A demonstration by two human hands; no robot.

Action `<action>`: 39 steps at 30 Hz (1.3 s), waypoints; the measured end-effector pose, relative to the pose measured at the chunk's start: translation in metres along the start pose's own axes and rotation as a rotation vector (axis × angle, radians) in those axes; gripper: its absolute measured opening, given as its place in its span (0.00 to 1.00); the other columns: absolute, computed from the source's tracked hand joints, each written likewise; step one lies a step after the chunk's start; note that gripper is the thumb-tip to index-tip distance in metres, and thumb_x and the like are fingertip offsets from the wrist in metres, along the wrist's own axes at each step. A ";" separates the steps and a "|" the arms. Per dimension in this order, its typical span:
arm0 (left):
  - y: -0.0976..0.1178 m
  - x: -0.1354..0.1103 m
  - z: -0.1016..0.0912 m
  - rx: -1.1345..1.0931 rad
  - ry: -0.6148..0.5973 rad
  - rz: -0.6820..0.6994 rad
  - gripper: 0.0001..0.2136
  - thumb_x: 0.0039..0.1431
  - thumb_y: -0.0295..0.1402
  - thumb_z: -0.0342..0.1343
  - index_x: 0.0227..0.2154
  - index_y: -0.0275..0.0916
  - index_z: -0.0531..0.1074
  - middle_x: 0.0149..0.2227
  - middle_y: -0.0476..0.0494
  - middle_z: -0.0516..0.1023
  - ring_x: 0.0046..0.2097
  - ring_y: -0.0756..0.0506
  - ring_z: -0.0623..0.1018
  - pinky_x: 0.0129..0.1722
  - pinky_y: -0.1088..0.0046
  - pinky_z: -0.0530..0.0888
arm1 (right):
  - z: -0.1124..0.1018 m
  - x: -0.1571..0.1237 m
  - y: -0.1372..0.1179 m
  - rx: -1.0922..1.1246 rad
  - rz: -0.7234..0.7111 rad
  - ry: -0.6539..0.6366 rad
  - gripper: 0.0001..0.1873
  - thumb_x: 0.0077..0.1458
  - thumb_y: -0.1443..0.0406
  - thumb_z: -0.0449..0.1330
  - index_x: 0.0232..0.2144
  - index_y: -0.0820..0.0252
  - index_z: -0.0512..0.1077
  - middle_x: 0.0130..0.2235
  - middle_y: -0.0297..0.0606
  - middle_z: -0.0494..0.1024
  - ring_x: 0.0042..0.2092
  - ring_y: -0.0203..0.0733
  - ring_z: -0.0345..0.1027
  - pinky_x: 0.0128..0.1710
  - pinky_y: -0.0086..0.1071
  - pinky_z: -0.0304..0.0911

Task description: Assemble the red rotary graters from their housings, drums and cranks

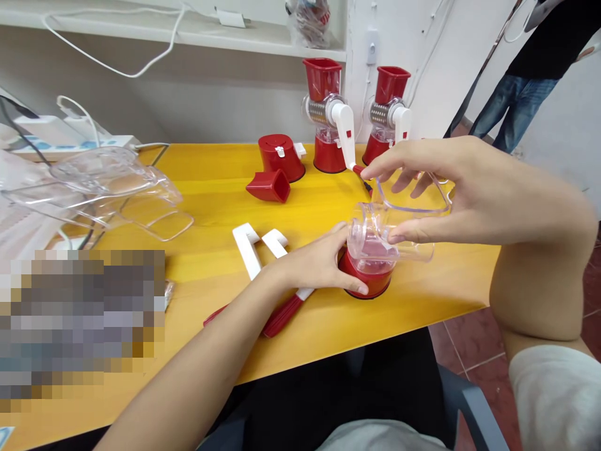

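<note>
My left hand [323, 260] is closed around the left side of a round red base [375, 282], its thumb across the front. On top of this base sits a clear plastic grater housing [366, 241], its short tube lying sideways. My right hand [451, 191] grips the housing from the right, thumb on the tube and fingers arched over the clear chute. Two white crank handles [246, 250] with red grips [284, 315] lie left of the base, partly under my left forearm. Behind them are a red hopper [270, 186] on its side and another red base [282, 156].
Two assembled red drum graters [328, 150] [392, 84] stand at the table's back. Clear plastic housings [117, 181], cables and a power strip [70, 141] crowd the left. A blurred patch covers the front left. Another person [526, 81] stands at the far right.
</note>
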State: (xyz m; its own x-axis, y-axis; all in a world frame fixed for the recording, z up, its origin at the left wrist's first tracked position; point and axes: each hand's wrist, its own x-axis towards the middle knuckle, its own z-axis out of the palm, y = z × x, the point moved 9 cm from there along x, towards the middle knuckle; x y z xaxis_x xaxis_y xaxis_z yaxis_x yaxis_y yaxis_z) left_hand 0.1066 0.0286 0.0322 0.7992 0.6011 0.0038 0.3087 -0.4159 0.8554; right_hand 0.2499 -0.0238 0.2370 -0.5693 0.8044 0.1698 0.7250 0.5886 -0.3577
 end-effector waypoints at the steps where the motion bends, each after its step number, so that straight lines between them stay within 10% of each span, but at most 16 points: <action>1: 0.001 0.000 0.000 0.008 0.004 0.007 0.54 0.50 0.53 0.87 0.78 0.47 0.72 0.78 0.30 0.78 0.81 0.21 0.76 0.83 0.33 0.73 | 0.001 -0.001 -0.003 -0.005 0.000 0.023 0.31 0.66 0.41 0.72 0.66 0.40 0.83 0.64 0.33 0.89 0.55 0.51 0.85 0.63 0.55 0.84; 14: -0.007 -0.005 -0.033 -0.133 0.131 0.092 0.39 0.73 0.41 0.69 0.82 0.53 0.64 0.86 0.34 0.64 0.87 0.28 0.67 0.89 0.37 0.66 | -0.007 0.012 0.026 0.082 -0.019 0.187 0.39 0.63 0.39 0.78 0.70 0.43 0.83 0.67 0.38 0.87 0.55 0.49 0.83 0.66 0.51 0.84; 21: -0.012 -0.002 -0.023 0.031 0.389 -0.166 0.62 0.49 0.49 0.87 0.82 0.46 0.58 0.80 0.25 0.64 0.79 0.22 0.75 0.82 0.30 0.72 | -0.049 0.026 0.040 -0.113 0.160 0.445 0.29 0.65 0.37 0.74 0.58 0.43 0.85 0.58 0.40 0.89 0.58 0.60 0.82 0.66 0.60 0.80; 25: -0.016 0.003 -0.029 -0.028 0.479 -0.142 0.48 0.53 0.39 0.85 0.72 0.45 0.64 0.73 0.29 0.77 0.75 0.27 0.79 0.80 0.35 0.75 | -0.060 0.031 0.037 -0.180 0.205 0.442 0.37 0.67 0.32 0.69 0.61 0.50 0.85 0.57 0.43 0.88 0.59 0.60 0.82 0.68 0.58 0.77; 29: -0.019 0.002 -0.034 -0.161 0.272 -0.026 0.47 0.67 0.36 0.72 0.82 0.52 0.54 0.85 0.27 0.65 0.88 0.29 0.66 0.87 0.35 0.65 | -0.048 0.036 0.034 -0.141 0.183 0.402 0.41 0.70 0.27 0.61 0.58 0.51 0.86 0.56 0.43 0.88 0.58 0.58 0.81 0.70 0.58 0.76; 32: -0.023 0.001 -0.035 -0.213 0.276 -0.030 0.60 0.60 0.41 0.81 0.86 0.55 0.47 0.90 0.24 0.52 0.87 0.22 0.67 0.84 0.32 0.72 | -0.032 0.038 0.034 -0.067 0.130 0.412 0.32 0.68 0.32 0.68 0.55 0.47 0.87 0.56 0.42 0.89 0.56 0.58 0.81 0.71 0.60 0.77; 39: -0.026 0.006 -0.037 -0.230 0.448 -0.085 0.52 0.53 0.40 0.85 0.74 0.47 0.58 0.78 0.27 0.74 0.74 0.24 0.83 0.77 0.32 0.80 | -0.003 0.053 0.039 0.141 -0.021 0.309 0.30 0.63 0.43 0.77 0.59 0.48 0.84 0.65 0.35 0.88 0.59 0.53 0.84 0.69 0.52 0.80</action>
State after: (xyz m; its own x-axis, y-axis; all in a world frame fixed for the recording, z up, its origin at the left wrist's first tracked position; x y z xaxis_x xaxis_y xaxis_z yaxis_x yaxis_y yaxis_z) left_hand 0.0842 0.0685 0.0290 0.4608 0.8809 0.1083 0.2008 -0.2224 0.9541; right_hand 0.2495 0.0419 0.2343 -0.4236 0.7914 0.4408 0.6415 0.6056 -0.4709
